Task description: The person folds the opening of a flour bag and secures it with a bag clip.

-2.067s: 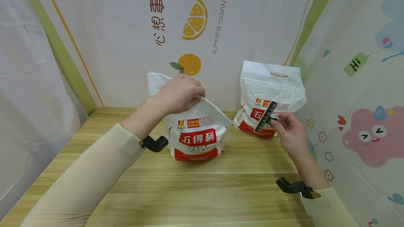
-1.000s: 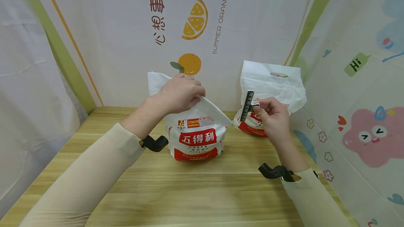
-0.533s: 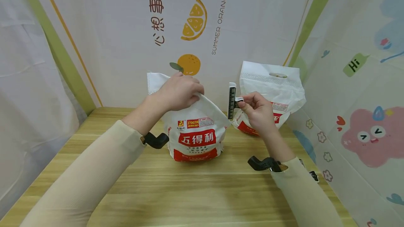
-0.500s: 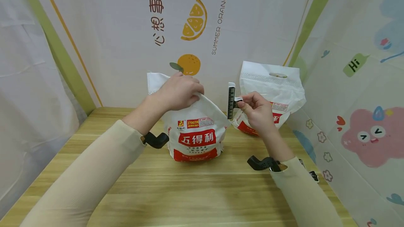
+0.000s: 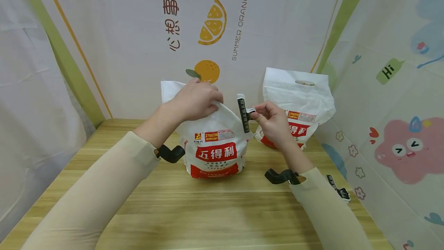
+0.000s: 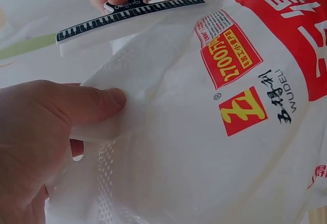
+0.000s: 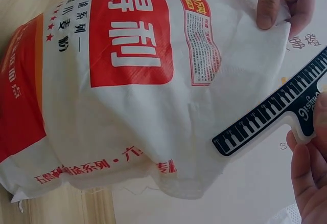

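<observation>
My left hand [image 5: 197,99] pinches the folded-over top of a white and red flour bag [image 5: 215,151], thumb in front in the left wrist view. The bag stands upright on the table. Between the thumb and fingers of my right hand [image 5: 275,122] is the handle of a long bag clip [image 5: 244,115] with a black-and-white piano-key pattern. This clip [image 6: 130,19] runs along the bag's sloping folded edge in the left wrist view. In the right wrist view the clip's lower end [image 7: 227,144] overlaps the bag's edge; whether its jaws are around the fold I cannot tell.
A second flour bag [image 5: 298,92] with a cut-out handle stands behind my right hand, near the right wall. Another piano-key clip [image 5: 338,188] lies on the wooden table [image 5: 208,219] at the right edge, beside my right sleeve. Printed curtains [image 5: 284,18] close off the back and sides.
My right hand has carried the clip leftward from in front of the second bag to the first bag's folded edge, tilting it. The left hand keeps its hold. The clip on the table came into view.
</observation>
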Action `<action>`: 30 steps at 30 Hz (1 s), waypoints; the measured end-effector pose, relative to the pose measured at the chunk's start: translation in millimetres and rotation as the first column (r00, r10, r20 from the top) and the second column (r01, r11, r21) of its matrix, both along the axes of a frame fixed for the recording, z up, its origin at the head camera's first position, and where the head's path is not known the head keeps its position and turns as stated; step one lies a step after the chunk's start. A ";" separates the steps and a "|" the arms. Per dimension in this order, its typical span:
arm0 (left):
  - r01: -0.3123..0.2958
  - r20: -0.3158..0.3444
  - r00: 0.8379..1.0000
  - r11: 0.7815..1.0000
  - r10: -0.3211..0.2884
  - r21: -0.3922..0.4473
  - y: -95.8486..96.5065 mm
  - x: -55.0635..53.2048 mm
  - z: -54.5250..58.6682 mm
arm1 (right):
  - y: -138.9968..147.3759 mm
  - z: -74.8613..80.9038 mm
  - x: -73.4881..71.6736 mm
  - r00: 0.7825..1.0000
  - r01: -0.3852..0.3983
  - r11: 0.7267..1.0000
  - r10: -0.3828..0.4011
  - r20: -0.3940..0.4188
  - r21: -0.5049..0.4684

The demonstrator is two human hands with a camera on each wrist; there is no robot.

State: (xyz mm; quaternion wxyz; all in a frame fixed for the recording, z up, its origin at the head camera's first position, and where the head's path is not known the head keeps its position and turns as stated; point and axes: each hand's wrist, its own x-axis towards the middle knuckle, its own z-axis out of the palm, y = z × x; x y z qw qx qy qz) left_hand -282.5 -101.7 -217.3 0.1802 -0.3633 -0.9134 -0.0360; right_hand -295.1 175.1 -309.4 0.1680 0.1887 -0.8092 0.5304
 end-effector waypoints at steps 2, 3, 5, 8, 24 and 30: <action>-0.012 -0.004 1.000 1.000 0.012 0.001 -0.4 0.0 0.5 | -2.4 0.3 -1.1 1.000 -0.010 1.000 0.010 0.001 0.007; -0.021 -0.006 1.000 1.000 0.021 0.004 -0.8 -0.3 0.8 | -3.6 0.5 -1.5 1.000 -0.015 1.000 0.015 0.003 0.011; -0.040 -0.005 0.999 0.999 0.040 0.014 -2.2 -0.5 1.6 | -5.5 1.0 -2.3 1.000 -0.022 1.000 0.021 0.006 0.021; -0.068 0.007 0.998 0.997 0.067 0.033 -4.9 -1.1 2.8 | -8.9 1.6 -3.6 0.999 -0.035 0.999 0.034 0.006 0.031; -0.063 0.011 0.998 0.995 0.063 0.080 -16.2 0.0 6.9 | -25.4 6.6 1.6 0.997 -0.066 0.984 0.070 -0.019 0.165; -0.015 -0.018 1.000 0.995 0.017 0.099 -15.2 1.8 4.4 | -28.1 6.2 1.3 0.998 -0.047 0.976 0.054 -0.029 0.215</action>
